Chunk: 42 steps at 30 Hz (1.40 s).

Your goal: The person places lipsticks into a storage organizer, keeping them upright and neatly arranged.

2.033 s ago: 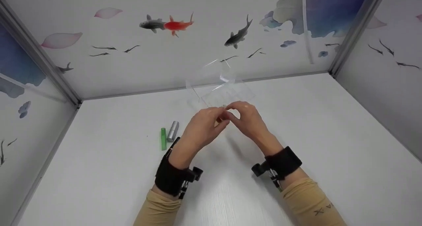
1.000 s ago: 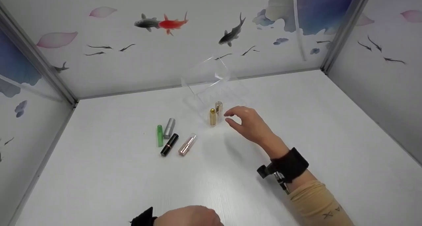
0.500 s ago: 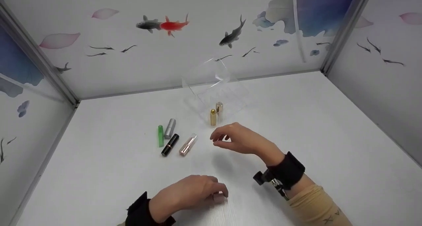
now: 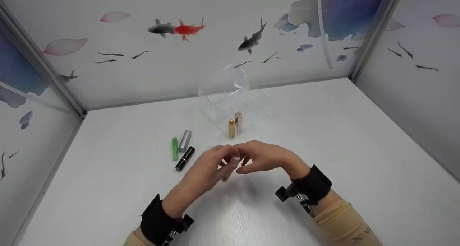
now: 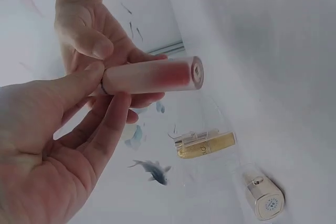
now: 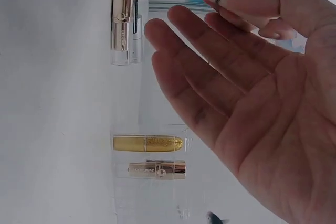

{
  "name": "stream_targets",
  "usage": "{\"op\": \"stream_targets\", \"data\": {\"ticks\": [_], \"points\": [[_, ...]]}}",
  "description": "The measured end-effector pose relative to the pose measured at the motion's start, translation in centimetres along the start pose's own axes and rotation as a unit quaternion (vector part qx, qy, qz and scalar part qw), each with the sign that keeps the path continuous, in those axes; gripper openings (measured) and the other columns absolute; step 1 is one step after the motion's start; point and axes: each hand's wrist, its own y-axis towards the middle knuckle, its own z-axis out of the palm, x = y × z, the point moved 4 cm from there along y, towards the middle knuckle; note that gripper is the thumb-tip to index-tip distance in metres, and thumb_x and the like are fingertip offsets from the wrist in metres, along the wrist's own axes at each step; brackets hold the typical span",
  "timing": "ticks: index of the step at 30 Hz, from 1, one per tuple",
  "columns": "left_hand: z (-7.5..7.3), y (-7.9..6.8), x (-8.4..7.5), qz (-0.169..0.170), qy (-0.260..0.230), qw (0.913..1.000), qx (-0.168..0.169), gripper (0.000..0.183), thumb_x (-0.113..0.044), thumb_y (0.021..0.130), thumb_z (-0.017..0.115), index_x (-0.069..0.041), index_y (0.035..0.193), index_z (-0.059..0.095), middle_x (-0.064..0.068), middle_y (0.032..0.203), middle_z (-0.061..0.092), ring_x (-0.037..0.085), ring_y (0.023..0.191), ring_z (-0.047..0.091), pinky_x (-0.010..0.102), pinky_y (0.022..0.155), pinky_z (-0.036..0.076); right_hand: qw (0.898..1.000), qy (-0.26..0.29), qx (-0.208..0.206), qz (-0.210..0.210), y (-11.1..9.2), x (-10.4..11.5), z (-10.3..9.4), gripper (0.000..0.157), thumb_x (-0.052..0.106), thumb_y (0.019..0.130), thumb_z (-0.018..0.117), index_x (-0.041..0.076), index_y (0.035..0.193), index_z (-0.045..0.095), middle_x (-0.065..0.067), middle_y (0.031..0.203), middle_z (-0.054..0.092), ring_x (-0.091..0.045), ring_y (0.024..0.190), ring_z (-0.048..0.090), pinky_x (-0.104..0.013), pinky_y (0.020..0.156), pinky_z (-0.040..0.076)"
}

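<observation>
My left hand [image 4: 210,165] pinches a frosted pink lip gloss tube [image 5: 152,74] by its dark-ringed end, between thumb and fingers. Red colour shows inside the tube's other end. Facing it, my right hand [image 4: 264,156] has loosely straight fingers around the tube; whether they touch it I cannot tell. A gold lipstick [image 4: 231,128] and a clear-capped gold lipstick [image 4: 238,118] stand upright at the front of a clear organizer [image 4: 230,95]. A rose-gold lipstick [image 6: 123,24] lies on the table, mostly hidden behind my left hand in the head view.
Left of the hands lie a black lipstick [image 4: 185,158], a silver tube [image 4: 185,140] and a green tube [image 4: 174,149]. The white table [image 4: 305,124] meets printed wall panels [image 4: 143,70] at its back and sides.
The hands first met at the organizer, where gold lipsticks now show. My left hand withdrew to the front edge, then came back up with the tube; my right hand moved down to meet it.
</observation>
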Motion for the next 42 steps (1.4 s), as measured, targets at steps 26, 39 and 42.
{"op": "stream_targets", "data": {"ticks": [26,39,42], "points": [[1.1,5.0,0.3,-0.042,-0.055,0.9817,-0.178,0.024,-0.007,0.092,0.070,-0.009,0.115,0.062,0.007,0.112,0.065,0.018,0.108,0.065,0.023,0.090,0.057,0.956,0.035,-0.281,0.079,-1.3,-1.8,-2.5,0.019,0.016,0.097,0.066,0.011,0.115,0.069,-0.007,0.116,0.072,-0.023,0.108,0.070,-0.039,0.091,0.060],[0.8,7.9,0.1,-0.054,-0.051,0.9656,-0.249,0.025,-0.016,0.095,0.068,-0.009,0.118,0.066,0.007,0.116,0.066,0.016,0.104,0.067,0.021,0.086,0.057,0.908,-0.012,-0.411,0.074,-1.2,-2.0,-4.2,0.028,0.016,0.096,0.068,0.009,0.123,0.066,-0.008,0.114,0.073,-0.022,0.107,0.070,-0.042,0.090,0.059],[0.6,8.6,-0.2,-0.047,-0.040,0.9616,-0.267,0.024,-0.017,0.095,0.068,-0.010,0.117,0.068,0.005,0.115,0.068,0.015,0.102,0.068,0.020,0.086,0.057,0.898,-0.022,-0.435,0.062,-1.2,-1.8,-4.7,0.030,0.016,0.096,0.067,0.010,0.125,0.065,-0.008,0.115,0.073,-0.022,0.106,0.070,-0.042,0.089,0.060]]}}
